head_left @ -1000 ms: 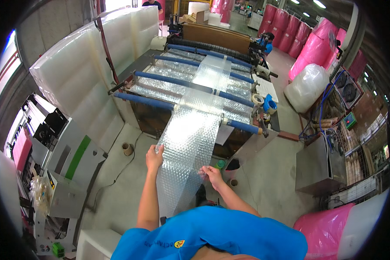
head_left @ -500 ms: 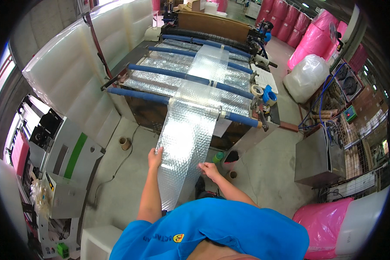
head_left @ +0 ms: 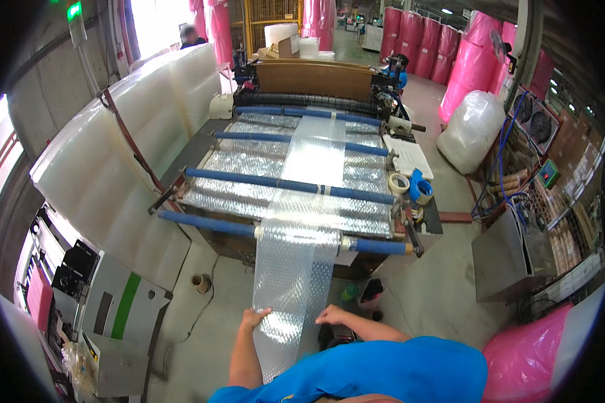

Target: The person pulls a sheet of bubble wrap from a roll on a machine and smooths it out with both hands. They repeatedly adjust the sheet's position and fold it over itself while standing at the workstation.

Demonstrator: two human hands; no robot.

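Observation:
A long strip of clear bubble wrap [head_left: 282, 275] comes over the blue rollers of a machine and hangs down toward my body. My left hand [head_left: 254, 318] grips its left edge, thumb on the upper face and the other fingers mostly hidden. At the right edge, my right hand [head_left: 333, 315] is closed in a pinch on the wrap. Between my hands the sheet is fairly flat, with a lengthwise line where its right part looks different. Its lower end runs down past my left forearm to my blue shirt.
Blue rollers [head_left: 289, 185] cross the machine bed. Tape rolls [head_left: 398, 183] lie at its right corner. A grey cabinet [head_left: 507, 255] stands right, large white wrapped rolls [head_left: 124, 127] left, and pink rolls [head_left: 467, 74] behind. A cardboard core [head_left: 199, 283] and cable are on the floor.
The view has tilted up, so the machine and my hands appear lower in the picture. Both hands still hold the wrap's edges. A person now shows at the far left back.

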